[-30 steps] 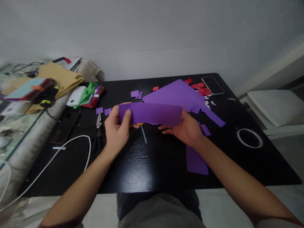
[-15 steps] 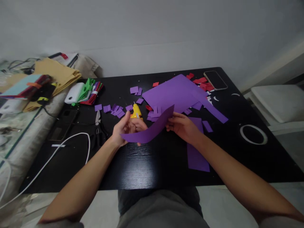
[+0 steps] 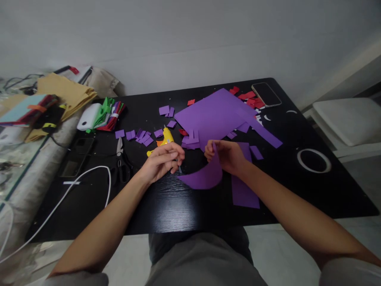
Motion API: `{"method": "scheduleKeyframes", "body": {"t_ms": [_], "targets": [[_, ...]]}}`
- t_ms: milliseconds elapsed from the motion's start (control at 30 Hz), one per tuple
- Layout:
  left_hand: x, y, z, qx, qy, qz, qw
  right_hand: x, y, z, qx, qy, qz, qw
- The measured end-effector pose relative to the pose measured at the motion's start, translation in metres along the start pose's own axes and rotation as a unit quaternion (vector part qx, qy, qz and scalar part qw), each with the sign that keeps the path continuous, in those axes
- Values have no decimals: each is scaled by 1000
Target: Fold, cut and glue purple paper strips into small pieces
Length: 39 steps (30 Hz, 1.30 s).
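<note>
My right hand (image 3: 223,155) pinches one end of a purple paper strip (image 3: 204,176). The strip hangs in a curve above the black table, its free end pointing left. My left hand (image 3: 163,159) is just up and left of that free end, apart from it, with fingers loosely curled and apart. A small greyish sliver shows below its fingertips; I cannot tell what it is. Behind my left hand lies a yellow glue gun (image 3: 167,137), partly covered. Under my right forearm lies a purple paper piece (image 3: 244,190).
A large purple sheet (image 3: 214,115) lies at the back among small purple pieces (image 3: 144,137) and red scraps (image 3: 250,97). Scissors (image 3: 119,149) and a white cable (image 3: 86,174) lie left. A phone (image 3: 266,94) and a tape ring (image 3: 314,161) lie right.
The strip's left end has come away from my left hand and swung down and right. My right hand still holds the other end. The view has shifted slightly.
</note>
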<state>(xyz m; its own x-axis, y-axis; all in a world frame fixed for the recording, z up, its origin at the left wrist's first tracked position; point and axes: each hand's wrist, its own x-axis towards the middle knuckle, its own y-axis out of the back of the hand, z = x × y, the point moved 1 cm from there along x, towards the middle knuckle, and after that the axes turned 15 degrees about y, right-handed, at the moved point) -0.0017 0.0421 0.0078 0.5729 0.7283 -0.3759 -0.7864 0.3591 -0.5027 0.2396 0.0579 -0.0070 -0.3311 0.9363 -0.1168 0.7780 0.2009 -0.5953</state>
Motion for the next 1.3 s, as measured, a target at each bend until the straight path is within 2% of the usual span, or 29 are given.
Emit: {"method": "scheduleKeyframes", "body": {"t_ms": [133, 500, 700, 767, 867, 933, 1000, 1067, 1133, 1200, 1300], "targets": [[0, -1, 0, -9, -15, -13, 1000, -3, -3, -1, -35, -16, -46, 998], [-1, -3, 1, -20, -20, -15, 999, -5, -8, 7, -113, 0, -53, 992], [-5, -10, 5, -97, -19, -34, 994, -6, -6, 11, -176, 32, -80, 981], [-7, -12, 6, -120, -17, -44, 992, -8, -7, 11, -247, 82, -99, 960], [-7, -13, 5, -132, -16, -44, 990, -15, -12, 12, -389, 195, -128, 891], [-6, -14, 3, -123, -18, -33, 992, -19, -16, 14, -443, 237, -156, 851], [-4, -15, 0, -110, -26, -18, 993, -22, -19, 17, -467, 258, -180, 827], [-2, -18, -4, -102, -35, 2, 994, -24, -22, 19, -471, 270, -190, 818], [0, -21, -9, -98, -39, 17, 994, -26, -25, 20, -462, 275, -190, 821], [2, -23, -14, -93, -33, 21, 995, -26, -26, 21, -455, 282, -178, 826], [3, -24, -19, -83, -21, 14, 996, -27, -26, 22, -461, 307, -157, 817]]}}
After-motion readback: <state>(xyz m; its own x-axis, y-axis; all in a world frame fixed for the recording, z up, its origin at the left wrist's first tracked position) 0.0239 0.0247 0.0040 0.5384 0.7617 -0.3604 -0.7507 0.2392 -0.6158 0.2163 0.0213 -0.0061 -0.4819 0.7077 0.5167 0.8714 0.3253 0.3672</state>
